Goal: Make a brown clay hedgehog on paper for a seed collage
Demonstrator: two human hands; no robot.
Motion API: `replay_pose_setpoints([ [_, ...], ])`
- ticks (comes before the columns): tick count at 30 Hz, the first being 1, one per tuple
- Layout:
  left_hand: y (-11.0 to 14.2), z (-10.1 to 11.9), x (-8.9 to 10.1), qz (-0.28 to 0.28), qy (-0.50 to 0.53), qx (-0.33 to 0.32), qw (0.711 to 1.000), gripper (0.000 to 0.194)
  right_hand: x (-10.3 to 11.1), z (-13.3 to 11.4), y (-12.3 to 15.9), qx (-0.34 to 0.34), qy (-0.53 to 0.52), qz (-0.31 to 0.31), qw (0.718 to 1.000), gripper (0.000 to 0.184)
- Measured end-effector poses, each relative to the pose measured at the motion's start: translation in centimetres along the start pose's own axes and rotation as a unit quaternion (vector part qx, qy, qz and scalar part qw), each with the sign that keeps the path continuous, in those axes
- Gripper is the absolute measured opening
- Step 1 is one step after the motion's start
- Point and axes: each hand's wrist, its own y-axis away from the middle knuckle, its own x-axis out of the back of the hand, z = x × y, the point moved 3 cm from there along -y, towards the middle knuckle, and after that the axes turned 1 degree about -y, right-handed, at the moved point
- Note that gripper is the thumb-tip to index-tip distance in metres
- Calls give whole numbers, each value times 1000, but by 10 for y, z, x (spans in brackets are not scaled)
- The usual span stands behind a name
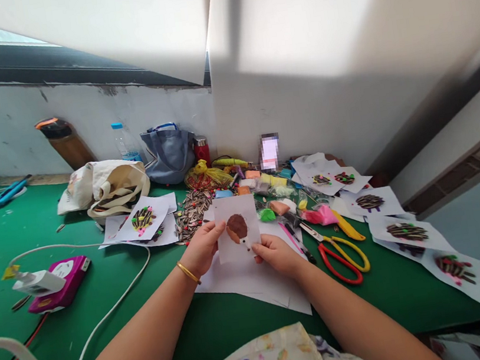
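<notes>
Between my two hands a small white paper card (221, 206) is held up, bearing a brown hedgehog-like clay shape (236, 228) with a pale face. My left hand (205, 247) pinches the card's left edge, a gold bangle at its wrist. At the lower right corner my right hand (274, 252) grips it between thumb and fingers. Beneath lie loose white sheets (247, 298). A heap of striped sunflower seeds (195, 210) sits behind my left hand. Scissors with red and yellow handles (340, 255) rest right of my right hand, beside dark and pink pens (295, 238).
Packets of coloured clay (277, 189) spread behind the card. Finished seed pictures lie left (143, 217) and right (408, 232). A phone (269, 152) leans on the wall near cloth bags (169, 154). A magenta power strip (61, 285) and white cable (115, 311) occupy the left.
</notes>
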Motion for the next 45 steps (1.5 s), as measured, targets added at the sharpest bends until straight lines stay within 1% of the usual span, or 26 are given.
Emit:
replay_pose_setpoints([
  [3, 0, 1, 0, -16, -22, -14, 1000, 34, 0, 2, 0, -1, 1, 0, 1000, 30],
  [7, 1, 1, 0, -2, -12, -3, 1000, 31, -2, 2, 0, 2, 22, -2, 1000, 29],
  [11, 2, 2, -3, 1, 1, -12, 1000, 33, -3, 2, 1, 4, 36, -3, 999, 27],
  [19, 0, -1, -2, 15, 21, 2, 1000, 34, -5, -2, 2, 1, 47, -5, 999, 26],
  [26, -1, -2, -1, 15, 13, -28, 999, 36, -5, -2, 1, 1, 45, -3, 999, 23],
  [32, 0, 0, -1, 28, -25, -34, 999, 29, -6, -4, 2, 9, 64, -6, 998, 23],
  [39, 2, 4, -5, -8, -45, -56, 997, 35, -8, -2, 2, 13, 86, -11, 996, 21],
  [42, 3, 6, -7, -8, -51, -66, 996, 34, -8, -2, 2, 30, 108, -16, 994, 21],
  [45, 4, 9, -9, -1, -50, -71, 996, 36, -8, -3, 3, 31, 118, -15, 992, 22],
])
